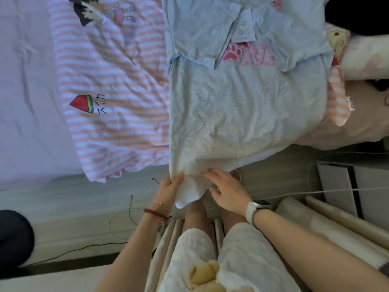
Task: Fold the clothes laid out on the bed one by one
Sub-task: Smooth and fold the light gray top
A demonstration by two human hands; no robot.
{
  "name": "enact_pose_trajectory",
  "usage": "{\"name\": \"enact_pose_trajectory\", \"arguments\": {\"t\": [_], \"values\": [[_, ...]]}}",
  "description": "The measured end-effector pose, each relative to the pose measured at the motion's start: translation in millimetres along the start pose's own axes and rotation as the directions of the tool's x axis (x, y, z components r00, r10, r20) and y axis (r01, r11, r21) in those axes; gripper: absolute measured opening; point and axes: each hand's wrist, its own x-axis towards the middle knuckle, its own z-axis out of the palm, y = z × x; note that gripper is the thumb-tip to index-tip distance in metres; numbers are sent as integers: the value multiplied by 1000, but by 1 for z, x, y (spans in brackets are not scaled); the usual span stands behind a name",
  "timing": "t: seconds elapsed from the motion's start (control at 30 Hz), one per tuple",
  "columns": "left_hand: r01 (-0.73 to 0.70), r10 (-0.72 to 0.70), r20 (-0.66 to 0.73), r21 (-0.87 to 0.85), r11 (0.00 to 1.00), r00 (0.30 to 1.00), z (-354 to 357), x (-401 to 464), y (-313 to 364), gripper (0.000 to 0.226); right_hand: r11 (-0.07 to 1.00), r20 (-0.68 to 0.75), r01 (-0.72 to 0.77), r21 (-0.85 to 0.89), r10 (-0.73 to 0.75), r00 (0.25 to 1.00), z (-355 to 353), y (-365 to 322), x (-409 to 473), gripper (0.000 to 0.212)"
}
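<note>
Blue shirt [242, 114] hem in left hand's [168, 189] grip.

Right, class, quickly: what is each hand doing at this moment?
Left hand: grips the bottom hem of the light blue shirt.
Right hand: fingers straight, resting on the same hem, gripping nothing.
</note>
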Motion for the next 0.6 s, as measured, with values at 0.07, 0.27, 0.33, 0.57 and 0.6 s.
{"name": "enact_pose_trajectory", "arguments": {"t": [0.07,0.27,0.33,0.57,0.6], "values": [[32,-45,-78,-152,988,996,2,-4,-1,25,994,-36,68,-80,-71,997,5,-1,-6,52],[-42,30,-69,-179,983,997,-1,-11,3,19,949,-157,197,-246,-239,958,19,-14,-23,64],[-43,45,6,-169,985,999,-4,-14,2,19,937,-299,235,-259,-309,903,20,-19,-24,49],[-2,8,19,-278,961,1000,-15,-22,-10,13,869,-439,359,-341,-485,757,27,-28,-23,16],[-32,30,-10,-272,962,999,-17,-22,-12,12,870,-413,363,-332,-481,773,30,-27,-26,14]]}}
